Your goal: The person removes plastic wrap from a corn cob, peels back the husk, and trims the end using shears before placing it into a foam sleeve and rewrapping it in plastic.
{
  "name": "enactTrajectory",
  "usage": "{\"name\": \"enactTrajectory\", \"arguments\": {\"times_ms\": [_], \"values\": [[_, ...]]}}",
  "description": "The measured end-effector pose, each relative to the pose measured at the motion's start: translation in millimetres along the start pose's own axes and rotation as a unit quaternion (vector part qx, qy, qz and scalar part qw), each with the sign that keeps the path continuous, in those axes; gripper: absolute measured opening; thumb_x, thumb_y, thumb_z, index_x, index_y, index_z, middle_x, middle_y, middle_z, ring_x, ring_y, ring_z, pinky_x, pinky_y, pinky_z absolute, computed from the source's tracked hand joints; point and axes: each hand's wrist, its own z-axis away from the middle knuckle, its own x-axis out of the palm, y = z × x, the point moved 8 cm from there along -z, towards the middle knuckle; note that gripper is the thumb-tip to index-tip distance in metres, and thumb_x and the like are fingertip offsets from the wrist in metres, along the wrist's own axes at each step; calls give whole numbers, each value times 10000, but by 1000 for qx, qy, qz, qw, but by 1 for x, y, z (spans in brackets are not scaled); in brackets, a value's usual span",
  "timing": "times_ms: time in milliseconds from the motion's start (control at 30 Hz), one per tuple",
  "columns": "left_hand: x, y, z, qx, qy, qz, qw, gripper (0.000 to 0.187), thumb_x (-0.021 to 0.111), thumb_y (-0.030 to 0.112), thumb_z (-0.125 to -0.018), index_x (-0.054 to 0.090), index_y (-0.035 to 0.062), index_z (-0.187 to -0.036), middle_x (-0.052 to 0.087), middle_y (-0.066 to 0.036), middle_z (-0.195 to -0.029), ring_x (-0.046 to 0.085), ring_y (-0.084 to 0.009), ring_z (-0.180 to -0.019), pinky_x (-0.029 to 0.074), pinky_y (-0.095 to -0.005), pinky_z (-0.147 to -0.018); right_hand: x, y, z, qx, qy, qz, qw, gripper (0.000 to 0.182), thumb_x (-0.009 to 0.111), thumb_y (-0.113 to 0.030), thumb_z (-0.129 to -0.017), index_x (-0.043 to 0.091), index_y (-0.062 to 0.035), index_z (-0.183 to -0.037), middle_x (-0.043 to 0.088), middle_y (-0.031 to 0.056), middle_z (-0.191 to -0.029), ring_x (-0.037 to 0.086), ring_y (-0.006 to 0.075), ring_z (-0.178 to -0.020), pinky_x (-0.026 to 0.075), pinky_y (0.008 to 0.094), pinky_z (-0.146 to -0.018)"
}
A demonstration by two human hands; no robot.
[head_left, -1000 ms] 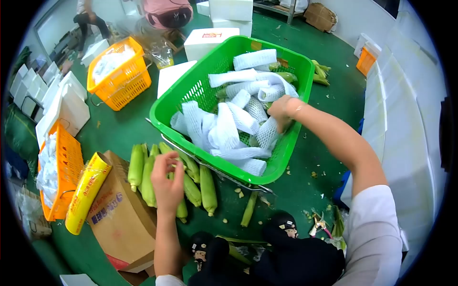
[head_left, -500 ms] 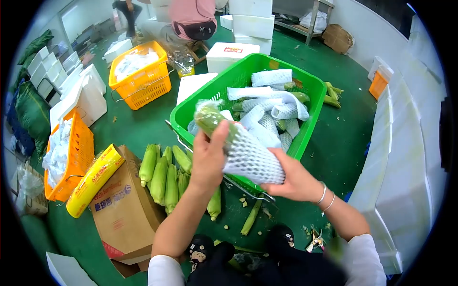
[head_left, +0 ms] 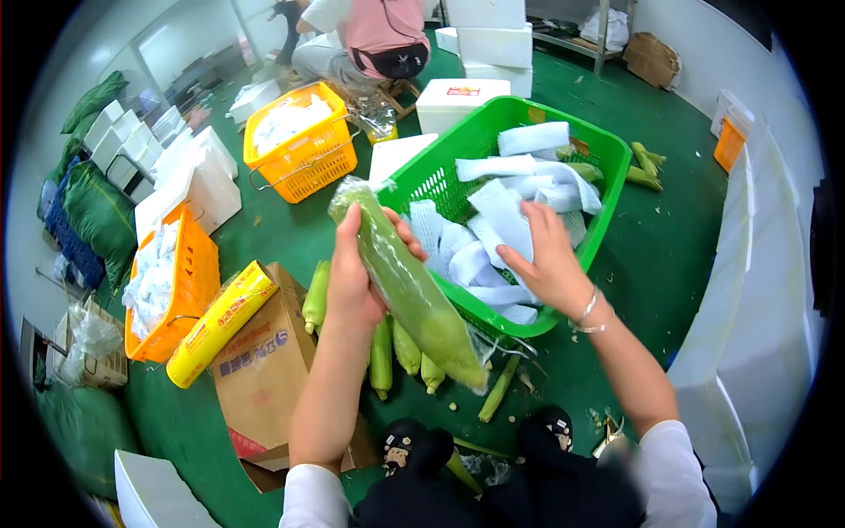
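My left hand (head_left: 354,275) is wrapped round an ear of corn (head_left: 414,295) in green husk, covered in clear plastic film that bunches loosely at both ends. The ear slants across the near left corner of a green basket (head_left: 613,189). In that basket lie several white foam net sleeves (head_left: 499,214), some around green ears. Over the sleeves, my right hand (head_left: 556,268) is open, thumb apart from the fingers, fingertips right at a sleeve. Below the held ear, loose ears of corn (head_left: 381,361) lie on the floor, partly hidden by my left arm.
A cardboard box (head_left: 264,370) with a yellow film roll (head_left: 220,324) on it stands left. Orange crates (head_left: 308,167) hold white material. White foam boxes (head_left: 462,101) stand behind the basket, near a seated person (head_left: 383,31). Clippers (head_left: 609,437) lie by my right foot.
The foam net sleeve that was around the held ear is off it now. My right hand has left the ear and moved over the sleeves in the basket. The view has shifted.
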Motion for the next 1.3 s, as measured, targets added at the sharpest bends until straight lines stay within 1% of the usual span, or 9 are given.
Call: {"name": "enactTrajectory", "arguments": {"times_ms": [167,367,567,700,833,967,1033,1167,1300], "values": [[33,-69,31,-129,-99,-61,985,785,302,772,-834,525,33,-974,579,-126,-751,589,-245,-663,518,-396,-657,-28,-47,43,190,-82,-465,861,419,589,-156,-909,430,-21,-1272,516,70,-1157,520,147,-1016,444,312,-861],[56,-143,79,-244,-182,-133,943,951,266,887,-718,512,29,-1046,596,-141,-759,622,-260,-695,526,-375,-642,-78,-53,56,95,-39,-362,926,282,656,-72,-828,589,-40,-1100,595,87,-928,595,179,-825,468,299,-710],[85,-179,122,-236,-414,-203,855,495,720,174,-781,464,15,-1174,631,-97,-930,628,-185,-841,512,-322,-769,-113,-31,93,201,116,-311,922,59,652,-39,-836,657,5,-875,604,51,-693,524,98,-583,429,234,-548],[69,-193,137,-252,-368,-230,865,495,748,105,-742,472,15,-1142,640,-91,-889,624,-170,-812,499,-313,-777,-115,-5,101,286,141,-484,815,110,618,-60,-886,628,37,-936,600,11,-720,513,63,-601,418,214,-544],[68,-184,166,-414,-263,9,871,599,726,363,-732,469,6,-1138,611,-155,-818,626,-224,-686,523,-317,-592,-103,17,124,336,159,-600,709,111,586,-78,-904,610,26,-934,563,1,-700,479,64,-573,395,218,-522],[79,-187,187,-430,-297,137,842,688,649,534,-731,465,0,-1123,537,-159,-846,597,-249,-669,527,-325,-529,-58,-7,145,401,10,-775,487,107,521,-121,-943,554,-25,-977,425,-45,-635,397,60,-525,350,212,-491],[73,-192,179,-377,-279,128,874,733,611,601,-750,496,-13,-1135,509,-119,-870,565,-205,-826,520,-264,-549,-58,-28,151,425,3,-765,484,132,530,-152,-942,555,-26,-972,441,-35,-642,395,61,-512,346,210,-478],[62,-183,177,-344,-266,34,900,791,618,593,-769,454,-9,-1256,571,-149,-994,587,-204,-829,481,-290,-676,-64,-47,142,385,-143,-595,691,143,632,-136,-879,537,-34,-909,489,-19,-655,406,59,-491,360,221,-441],[57,-173,155,-271,-227,-32,935,517,563,339,-927,437,2,-1299,615,-146,-1056,634,-214,-875,513,-326,-809,-76,-47,127,388,-78,-617,680,178,663,-68,-852,488,-71,-822,472,-21,-623,371,51,-443,328,212,-391]]}}
